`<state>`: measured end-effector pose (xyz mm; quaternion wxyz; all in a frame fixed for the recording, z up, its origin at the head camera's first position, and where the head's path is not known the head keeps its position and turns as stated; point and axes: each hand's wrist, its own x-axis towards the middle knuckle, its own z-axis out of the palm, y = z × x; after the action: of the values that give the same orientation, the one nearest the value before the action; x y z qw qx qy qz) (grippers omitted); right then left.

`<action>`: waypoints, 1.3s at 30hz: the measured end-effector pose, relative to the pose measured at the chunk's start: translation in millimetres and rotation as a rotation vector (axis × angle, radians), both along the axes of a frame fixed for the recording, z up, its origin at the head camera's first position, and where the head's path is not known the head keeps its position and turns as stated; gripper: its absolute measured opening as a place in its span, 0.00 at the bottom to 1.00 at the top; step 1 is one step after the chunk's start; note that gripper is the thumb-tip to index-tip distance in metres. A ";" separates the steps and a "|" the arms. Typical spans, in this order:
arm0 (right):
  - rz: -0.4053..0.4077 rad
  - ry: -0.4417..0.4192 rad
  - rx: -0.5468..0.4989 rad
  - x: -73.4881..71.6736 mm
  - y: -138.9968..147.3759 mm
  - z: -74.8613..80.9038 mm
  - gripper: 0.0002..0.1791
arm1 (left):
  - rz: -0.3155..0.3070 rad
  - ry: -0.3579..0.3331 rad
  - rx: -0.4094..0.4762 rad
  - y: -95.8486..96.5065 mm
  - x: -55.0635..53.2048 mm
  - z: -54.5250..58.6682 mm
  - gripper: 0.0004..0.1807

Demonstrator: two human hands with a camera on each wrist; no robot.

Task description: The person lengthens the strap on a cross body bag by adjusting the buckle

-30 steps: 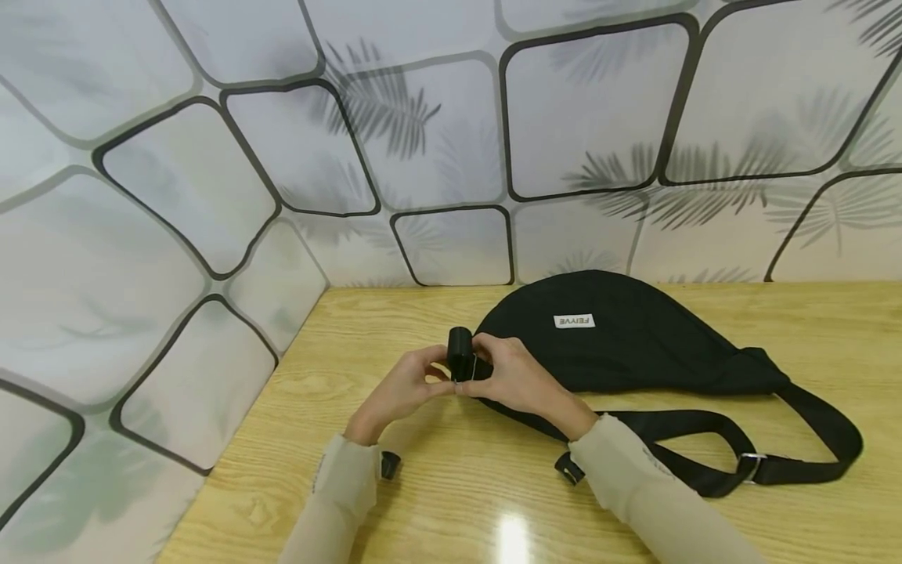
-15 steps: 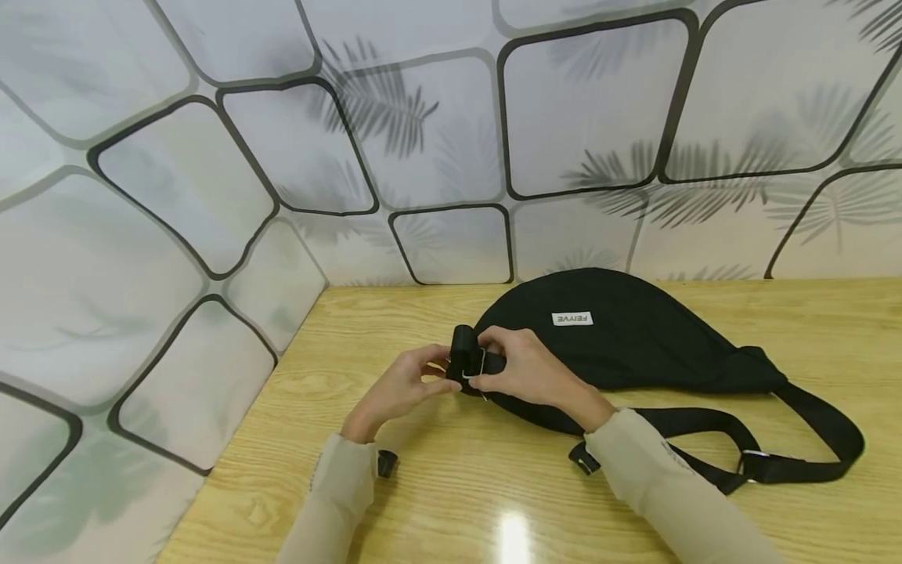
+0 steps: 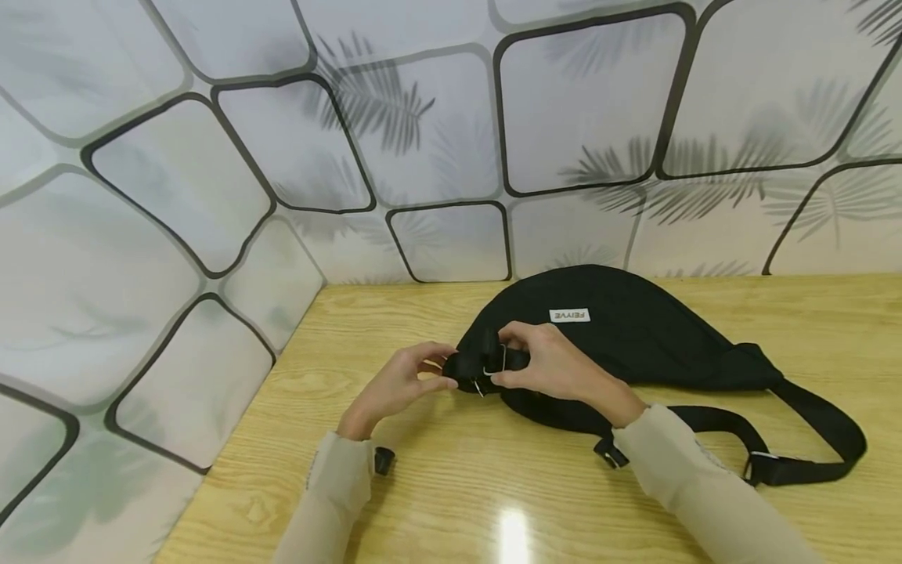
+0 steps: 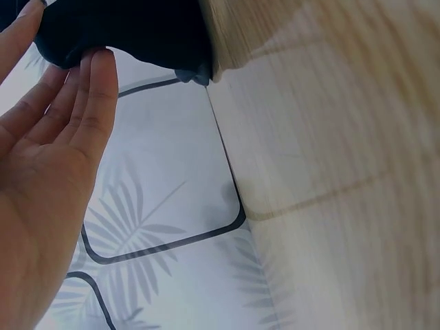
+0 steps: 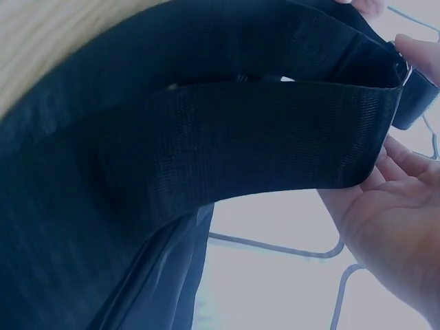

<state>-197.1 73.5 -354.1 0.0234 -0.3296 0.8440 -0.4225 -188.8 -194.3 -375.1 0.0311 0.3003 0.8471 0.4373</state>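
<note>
Here, my right hand [image 3: 557, 366] pinches the black strap [image 5: 275, 134] by a metal loop [image 3: 503, 358], while just beside it my left hand [image 3: 399, 384] holds black fabric [image 4: 127, 27] between thumb and fingertips. The black bag [image 3: 620, 341] lies on the wooden table [image 3: 444, 501] near the patterned wall [image 3: 444, 133], its white label [image 3: 569, 315] upside down.

Right hand [image 5: 399, 223], fingers [image 5: 405, 161] gripping a folded black strap [image 5: 268, 137], its loop beside them, worktop [image 5: 48, 45] well apart, patterned wall [image 5: 275, 292] behind.
</note>
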 end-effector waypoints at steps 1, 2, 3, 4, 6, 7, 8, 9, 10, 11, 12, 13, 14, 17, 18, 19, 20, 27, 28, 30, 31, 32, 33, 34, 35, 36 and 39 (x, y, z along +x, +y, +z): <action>-0.003 -0.002 0.002 -0.1 1.7 0.0 0.25 | 0.001 0.005 0.001 -0.5 -0.5 -0.8 0.21; -0.006 0.000 0.007 -0.2 3.5 -0.1 0.25 | 0.001 0.008 0.002 -1.0 -1.1 -1.5 0.21; -0.006 -0.001 0.010 -0.2 5.2 0.1 0.25 | 0.002 0.009 0.002 -1.1 -1.2 -1.8 0.21; -0.001 0.001 0.013 -0.4 6.9 0.2 0.25 | 0.003 0.003 0.002 -1.2 -1.4 -1.7 0.21; -0.004 0.003 0.020 -0.4 9.8 0.3 0.25 | 0.001 -0.010 0.000 -1.1 -1.6 -1.6 0.21; -0.004 0.005 0.024 -0.4 11.2 0.1 0.25 | 0.003 -0.025 0.002 -0.9 -1.4 -1.1 0.21; -0.002 0.005 0.025 -0.3 12.8 0.1 0.25 | 0.003 -0.029 -0.003 -0.7 -1.2 -0.5 0.21; -0.002 0.005 0.025 -0.2 14.3 0.0 0.25 | 0.004 -0.034 -0.003 -0.4 -0.8 0.2 0.21; -0.004 0.003 0.027 -0.2 16.1 0.1 0.25 | 0.005 -0.039 -0.005 -0.1 -1.0 0.9 0.21; -0.006 -0.002 0.028 0.1 17.8 0.1 0.25 | 0.004 -0.038 -0.007 0.1 -1.2 1.2 0.21; -0.009 -0.006 0.028 0.4 19.6 0.3 0.25 | 0.006 -0.039 -0.009 0.3 -1.1 1.8 0.20; -0.014 -0.005 0.031 0.6 21.4 0.4 0.25 | 0.007 -0.040 -0.011 0.1 -1.0 2.2 0.20; -0.018 -0.004 0.034 1.0 23.3 0.8 0.25 | 0.009 -0.044 -0.011 -0.1 -0.7 2.8 0.21; -0.042 0.008 0.048 2.5 28.9 2.2 0.25 | 0.019 -0.056 -0.011 -2.1 -1.3 1.8 0.21; -0.052 0.013 0.053 3.0 31.1 2.6 0.26 | 0.023 -0.057 -0.012 -3.0 -1.3 1.4 0.21; -0.057 0.015 0.053 3.1 33.5 2.8 0.25 | 0.025 -0.056 -0.010 -4.1 -1.7 0.7 0.21; -0.062 0.016 0.051 3.5 35.9 3.1 0.25 | 0.029 -0.057 -0.007 -5.0 -2.0 0.2 0.21; -0.060 0.026 0.020 5.5 51.0 3.1 0.22 | 0.044 -0.053 -0.004 -8.6 -3.1 0.4 0.21; -0.057 0.034 0.020 6.2 52.3 2.7 0.22 | 0.046 -0.052 -0.007 -8.7 -3.1 0.6 0.21; -0.053 0.053 0.024 7.5 54.5 1.8 0.23 | 0.046 -0.051 -0.015 -8.3 -3.4 0.6 0.21; -0.051 0.057 0.023 8.2 55.1 1.2 0.23 | 0.046 -0.049 -0.019 -8.0 -3.5 0.4 0.21; -0.051 0.060 0.022 8.7 55.4 0.6 0.23 | 0.044 -0.044 -0.025 -7.8 -3.5 0.4 0.21; -0.050 0.061 0.022 9.2 55.6 -0.1 0.23 | 0.043 -0.044 -0.029 -7.6 -3.4 0.6 0.21; -0.052 0.061 0.023 9.6 55.6 -0.8 0.23 | 0.039 -0.039 -0.036 -7.5 -3.4 0.3 0.21; -0.054 0.060 0.023 9.9 55.4 -1.4 0.23 | 0.036 -0.032 -0.043 -7.4 -3.4 0.3 0.20; -0.054 0.057 0.021 10.1 55.0 -2.1 0.23 | 0.035 -0.026 -0.053 -7.6 -3.3 0.3 0.20; -0.054 0.051 0.009 10.1 53.3 -4.0 0.24 | 0.044 -0.011 -0.100 -8.2 -1.8 2.3 0.21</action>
<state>-187.0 126.8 -358.1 -0.0083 -0.3172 0.8549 -0.4104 -190.6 -202.5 -372.8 0.0411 0.2772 0.8742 0.3967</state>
